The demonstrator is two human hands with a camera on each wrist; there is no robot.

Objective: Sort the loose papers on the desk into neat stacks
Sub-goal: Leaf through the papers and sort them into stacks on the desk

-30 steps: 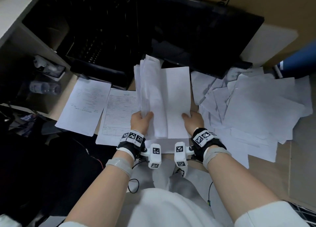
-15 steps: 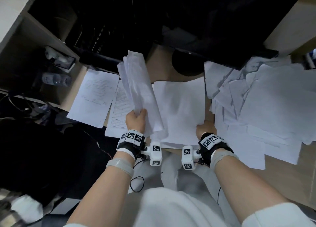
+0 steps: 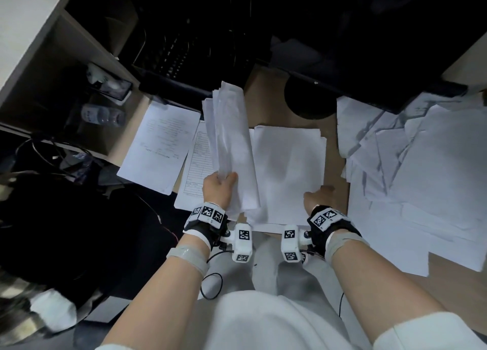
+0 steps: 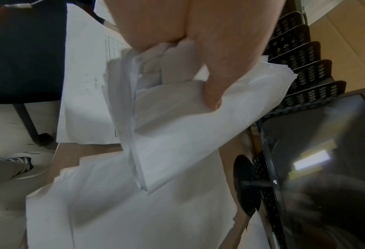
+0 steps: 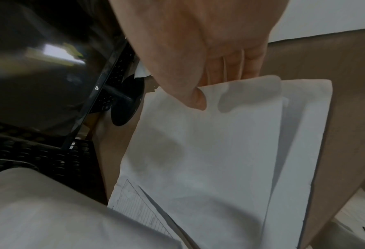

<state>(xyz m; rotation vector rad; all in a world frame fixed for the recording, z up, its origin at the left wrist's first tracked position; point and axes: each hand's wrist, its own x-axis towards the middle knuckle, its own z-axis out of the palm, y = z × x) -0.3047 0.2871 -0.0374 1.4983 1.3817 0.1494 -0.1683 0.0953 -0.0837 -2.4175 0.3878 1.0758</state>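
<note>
My left hand [image 3: 220,185] grips a curled bundle of white sheets [image 3: 232,149] by its near end and holds it above the desk; the left wrist view shows my thumb pressed on that bundle [image 4: 177,118]. To the right of it a flat stack of blank sheets [image 3: 287,170] lies on the desk. My right hand [image 3: 315,198] pinches the top sheet [image 5: 209,143] at its near right corner, thumb on top and fingers underneath. Two printed sheets [image 3: 160,144] lie side by side on the left. A loose heap of papers [image 3: 421,170] covers the right of the desk.
A black monitor [image 3: 369,46] on a round foot [image 3: 308,99] stands behind the stack. A black mesh tray rack [image 3: 189,46] sits at the back left. Shelves [image 3: 79,91] with small items are on the far left. Bare wooden desk [image 3: 448,283] shows near right.
The bundle in my left hand has swung left and off the flat stack. My right hand lowered its sheet flat onto the stack and shifted to the near right corner.
</note>
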